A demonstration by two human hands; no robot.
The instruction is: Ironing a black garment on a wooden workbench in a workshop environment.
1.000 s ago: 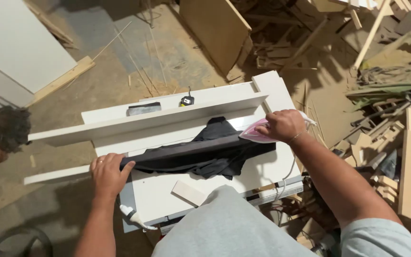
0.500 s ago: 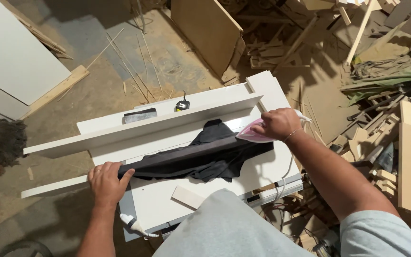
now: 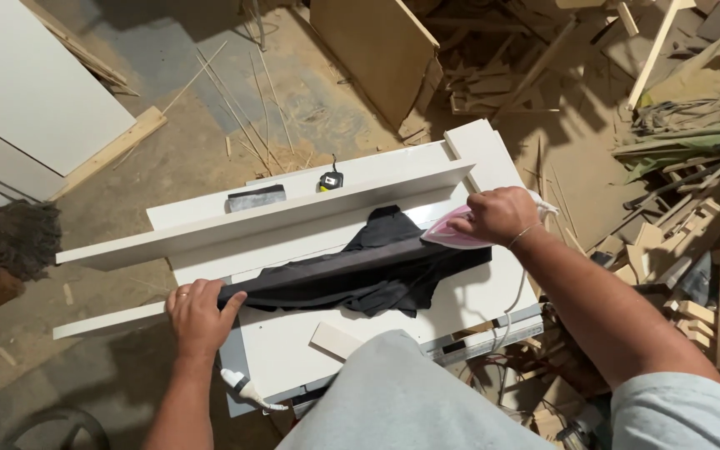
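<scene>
My left hand [image 3: 197, 317] lies flat, pinning the dark cloth [image 3: 360, 271]; my right hand [image 3: 497, 217] grips the pink iron [image 3: 452, 237], mid-pressing. Next, I judge, a steady slide along the strip.

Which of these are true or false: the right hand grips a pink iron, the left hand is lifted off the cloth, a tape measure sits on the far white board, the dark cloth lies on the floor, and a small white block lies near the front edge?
1. The right hand grips a pink iron. True.
2. The left hand is lifted off the dark cloth. False: it presses down the cloth's left end.
3. A tape measure sits on the far white board. True.
4. The dark cloth lies on the floor. False: it lies on the white work table.
5. A small white block lies near the table's front edge. True.
</scene>
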